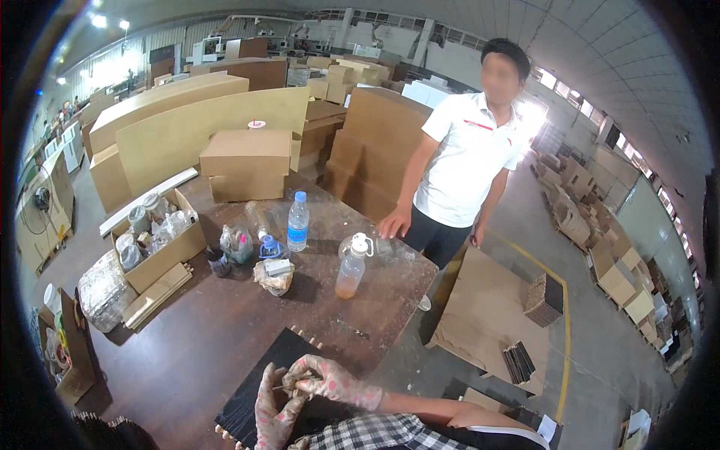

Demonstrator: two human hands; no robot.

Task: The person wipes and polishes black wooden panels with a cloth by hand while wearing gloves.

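At the near edge of the dark, stained surface (225, 330), both hands wear flower-patterned gloves and meet over a black ribbed panel (259, 394) lying at that edge. The left hand (271, 411) and right hand (324, 379) each close their grip, fingertips pressed together, on a thin small stick (287, 387) between them. Farther in stand a spray bottle (351, 267) and a water bottle (298, 221); a person in a white shirt (461, 161) rests a hand on the far right edge.

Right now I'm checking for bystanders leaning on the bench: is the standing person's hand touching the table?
Touching. The head view shows the standing person's hand resting fingers-down on the far edge of the table, no gap visible.
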